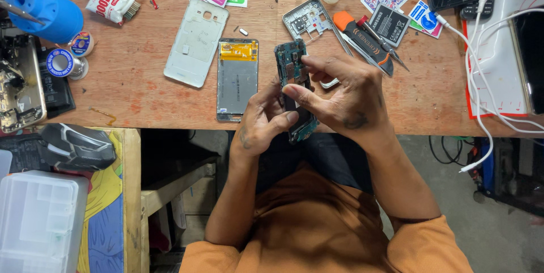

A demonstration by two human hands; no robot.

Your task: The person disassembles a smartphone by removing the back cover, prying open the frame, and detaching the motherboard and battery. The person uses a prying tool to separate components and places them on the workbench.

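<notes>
Both of my hands hold a green phone circuit board (pixel 291 64) upright over the front edge of the wooden bench (pixel 136 86). My left hand (pixel 262 119) grips its lower part from the left. My right hand (pixel 342 96) pinches the board's middle from the right with thumb and fingers. Just left of the board lies a phone screen assembly (pixel 237 79), face down, with an orange flex patch at its top. A white phone back cover (pixel 196 42) lies further left. A silver phone mid-frame (pixel 309 19) rests behind the board.
An orange-handled screwdriver (pixel 357 34) and tweezers (pixel 391 52) lie at right, near a black battery (pixel 389 24). White cables (pixel 476 74) cross the right side. A blue holder (pixel 44 13) and solder spools (pixel 63 63) stand at left. A clear plastic box (pixel 39 222) sits lower left.
</notes>
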